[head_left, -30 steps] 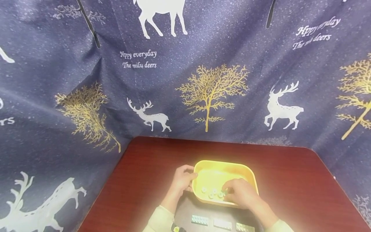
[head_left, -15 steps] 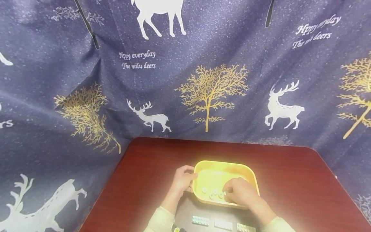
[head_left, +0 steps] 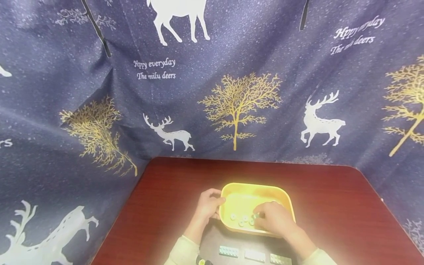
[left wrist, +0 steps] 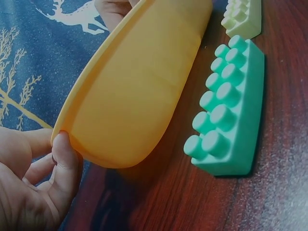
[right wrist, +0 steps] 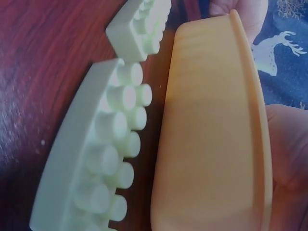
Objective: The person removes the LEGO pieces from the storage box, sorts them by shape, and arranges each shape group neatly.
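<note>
A yellow plastic tub (head_left: 255, 189) stands on the table with several small pale ring-like pieces (head_left: 241, 223) along its near side. My left hand (head_left: 208, 207) grips the tub's left rim; in the left wrist view its thumb (left wrist: 66, 156) lies over the edge. Reaching inside at the right, my right hand (head_left: 275, 218) pinches a small green piece (head_left: 255, 215) at its fingertips. The tub's wall (right wrist: 211, 120) hides that piece in the right wrist view. In front of the tub lie a green studded building block (left wrist: 231, 110), a whitish one (head_left: 255, 255) and a pale yellow-green one (head_left: 281, 259).
The tub and blocks are on a dark reddish-brown table (head_left: 179, 184). A dark blue curtain (head_left: 212, 92) printed with deer and trees hangs behind the table and along its left side. A watch-like band (head_left: 202, 261) shows at the left sleeve.
The right fingertips shift slightly among the small pieces, and the green piece shows a little higher beside them. The left hand and the tub keep their places.
</note>
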A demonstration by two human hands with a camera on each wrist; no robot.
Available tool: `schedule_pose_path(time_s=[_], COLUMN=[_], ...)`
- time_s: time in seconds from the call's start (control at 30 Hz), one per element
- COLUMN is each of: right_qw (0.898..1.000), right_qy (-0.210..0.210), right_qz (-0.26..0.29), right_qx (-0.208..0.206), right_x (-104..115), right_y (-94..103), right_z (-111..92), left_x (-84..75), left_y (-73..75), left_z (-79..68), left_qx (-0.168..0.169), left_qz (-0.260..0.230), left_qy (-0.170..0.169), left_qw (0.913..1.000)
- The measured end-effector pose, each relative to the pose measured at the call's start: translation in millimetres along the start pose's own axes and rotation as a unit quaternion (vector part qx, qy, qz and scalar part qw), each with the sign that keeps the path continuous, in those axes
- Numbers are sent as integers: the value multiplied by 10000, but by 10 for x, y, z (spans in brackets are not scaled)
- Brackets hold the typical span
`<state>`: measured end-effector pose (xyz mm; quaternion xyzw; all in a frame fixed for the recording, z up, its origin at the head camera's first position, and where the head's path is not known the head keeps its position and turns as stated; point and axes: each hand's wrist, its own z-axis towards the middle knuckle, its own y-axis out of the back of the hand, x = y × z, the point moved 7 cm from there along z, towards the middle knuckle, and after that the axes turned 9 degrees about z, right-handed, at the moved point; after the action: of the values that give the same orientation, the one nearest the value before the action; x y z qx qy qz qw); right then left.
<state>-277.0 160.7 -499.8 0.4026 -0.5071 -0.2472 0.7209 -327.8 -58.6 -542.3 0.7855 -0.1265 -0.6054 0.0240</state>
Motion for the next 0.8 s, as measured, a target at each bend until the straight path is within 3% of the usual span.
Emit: schedule_pose_path(time_s=[0.17,0.4,0.8], right_qw=[9998,9998,9996], right_qy=[145,-46,-25], right_qz=[123,190,83], right_qx=[-44,-57,-256], right_x=[112,247,484], right_y=[18,58,136], right_z=[-49,-105,-203], left_x=[8,-2,-44], left_y=[7,17,12], left_z=[-11,-30,-38], left_qx=[-8,-17,-27], left_qz=[23,62,108], left_qy=[-6,7,-32], left_qw=[10000,10000,9999])
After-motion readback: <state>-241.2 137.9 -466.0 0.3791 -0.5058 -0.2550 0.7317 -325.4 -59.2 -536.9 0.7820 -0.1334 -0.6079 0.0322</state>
